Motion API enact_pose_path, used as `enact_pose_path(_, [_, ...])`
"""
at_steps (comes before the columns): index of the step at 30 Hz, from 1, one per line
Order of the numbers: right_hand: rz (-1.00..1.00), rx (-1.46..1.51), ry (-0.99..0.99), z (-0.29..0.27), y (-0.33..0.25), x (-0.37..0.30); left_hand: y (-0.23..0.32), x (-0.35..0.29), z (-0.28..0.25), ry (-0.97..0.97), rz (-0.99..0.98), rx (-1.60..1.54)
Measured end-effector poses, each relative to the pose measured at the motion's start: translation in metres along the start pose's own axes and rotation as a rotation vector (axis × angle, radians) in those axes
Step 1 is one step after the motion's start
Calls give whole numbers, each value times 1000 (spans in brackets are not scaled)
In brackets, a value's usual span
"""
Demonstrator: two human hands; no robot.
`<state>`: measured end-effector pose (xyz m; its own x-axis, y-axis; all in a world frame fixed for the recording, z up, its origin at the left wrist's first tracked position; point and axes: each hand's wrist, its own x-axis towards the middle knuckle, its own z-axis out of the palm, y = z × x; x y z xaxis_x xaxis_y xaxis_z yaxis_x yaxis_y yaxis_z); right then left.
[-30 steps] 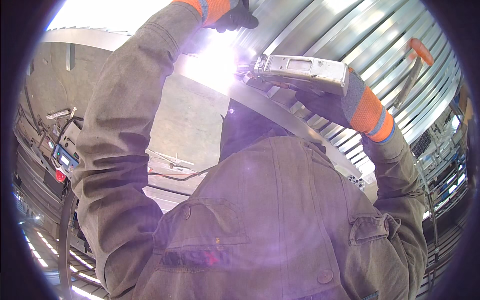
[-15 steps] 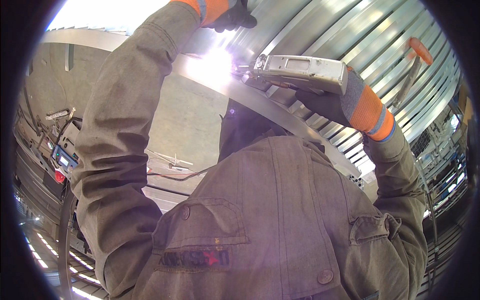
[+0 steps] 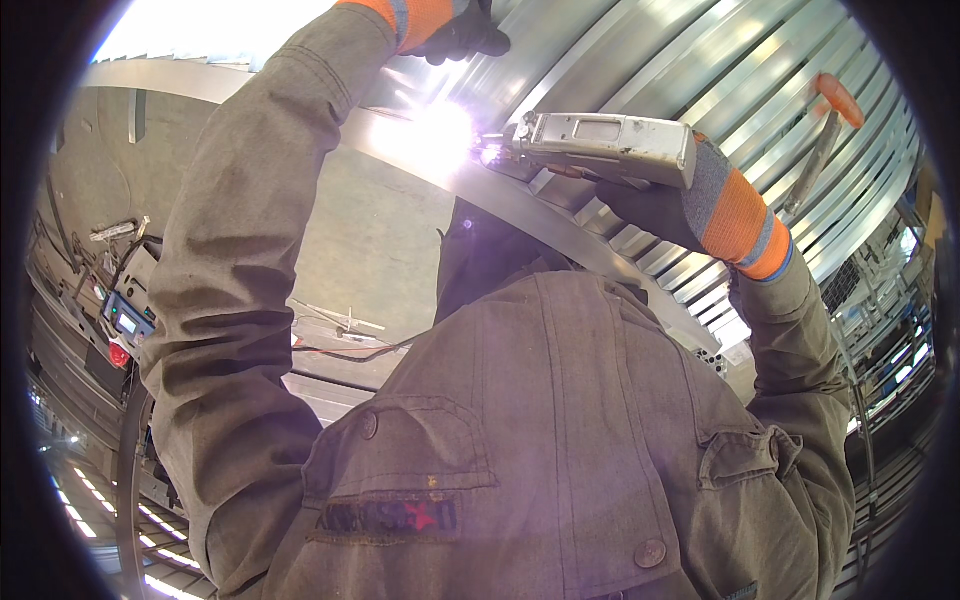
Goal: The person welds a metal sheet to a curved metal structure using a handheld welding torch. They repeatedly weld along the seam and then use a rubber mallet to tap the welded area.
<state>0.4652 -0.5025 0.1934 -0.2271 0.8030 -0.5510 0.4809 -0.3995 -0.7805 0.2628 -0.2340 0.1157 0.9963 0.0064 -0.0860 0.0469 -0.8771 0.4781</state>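
Right hand (image 3: 655, 205) gripping grey welding tool (image 3: 605, 148), tip at bright arc (image 3: 445, 135) on curved band (image 3: 560, 235). Left hand (image 3: 455, 30) above arc; grip unclear.

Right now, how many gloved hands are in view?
2. Left hand sits at the top edge, on the ribbed metal wall. Right hand is right of the bright arc, gripping the grey tool. No others visible.

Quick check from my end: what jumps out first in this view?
The white-violet arc glare at top centre, burning where the grey torch body meets the curved metal band. The right hand, in a dark glove with orange cuff, grips the torch; the left hand rests on the ribbed metal wall above.
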Motion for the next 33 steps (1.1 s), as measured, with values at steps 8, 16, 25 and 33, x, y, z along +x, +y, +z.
enact_pose_path(8, [4, 0, -31, -8, -6, -1, -5, -8, 6, 172, 169, 197])
enact_pose_path(16, [21, -72, -47, -9, -9, -1, -51, -15, 65, 334, 374, 212])
enact_pose_path(25, [125, -113, -113, -19, -26, -4, -38, -4, 40, 179, 78, -151])
enact_pose_path(33, [177, -173, -121, -19, -38, 0, 10, 24, -25, -685, -750, -372])
